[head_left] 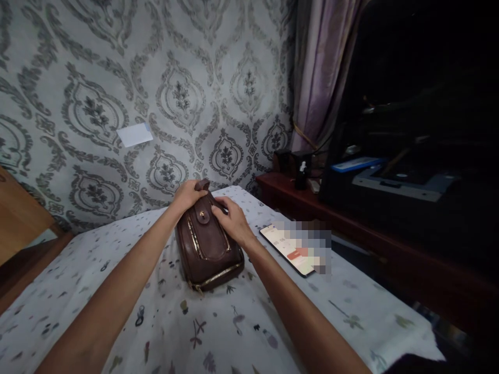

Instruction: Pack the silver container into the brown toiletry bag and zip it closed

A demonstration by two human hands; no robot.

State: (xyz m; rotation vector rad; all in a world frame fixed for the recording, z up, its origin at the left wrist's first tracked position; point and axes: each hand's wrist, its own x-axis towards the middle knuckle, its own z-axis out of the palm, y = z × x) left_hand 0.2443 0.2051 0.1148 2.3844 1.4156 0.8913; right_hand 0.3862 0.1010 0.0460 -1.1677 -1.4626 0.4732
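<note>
A dark brown leather bag (208,236) with gold zippers and a small gold clasp lies on the patterned white sheet (218,332). My left hand (187,197) grips its far top end, the thumb beside a short strap loop (202,185). At the upper right edge, the fingers of my right hand (234,218) are closed around the bag's side near its strap. The zipper along the near end looks closed, its pull hanging at the left corner. What lies under the fingertips of both hands is hidden.
To the right of the bag lies a lit phone (286,249), partly blurred out. Beyond it stands a dark red wooden cabinet (276,182) with a small dropper bottle (302,176) and a large dark screen (405,130). A patterned wall (218,93) rises behind the sheet.
</note>
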